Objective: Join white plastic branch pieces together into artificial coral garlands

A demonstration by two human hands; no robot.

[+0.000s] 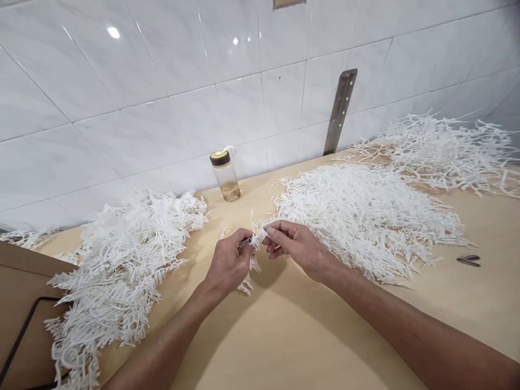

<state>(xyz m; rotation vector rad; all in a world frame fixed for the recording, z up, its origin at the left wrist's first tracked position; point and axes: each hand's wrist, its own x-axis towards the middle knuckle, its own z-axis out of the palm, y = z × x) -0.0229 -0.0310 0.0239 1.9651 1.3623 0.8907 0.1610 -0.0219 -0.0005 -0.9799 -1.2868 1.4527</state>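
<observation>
My left hand (231, 260) is closed in a pinch around a white branching plastic sprig (255, 241), with thin greyish stems showing between thumb and fingers. Fine white twigs of it stick up above the fingers and hang down below them. Close by on the right, my right hand (294, 244) pinches a small white piece (263, 233) at the sprig's tip; whether that piece is joined to the sprig, I cannot tell. Both hands are above the wooden table (268, 336), between two heaps of white sprigs.
A large heap of white sprigs (122, 265) lies left, beside a brown box (28, 303). Another heap (365, 216) lies right, with longer white branches (442, 146) behind. A bottle (227, 181) stands near the tiled wall (170, 124). A metal bracket (341, 111) leans there. Small dark objects (468, 260) lie right.
</observation>
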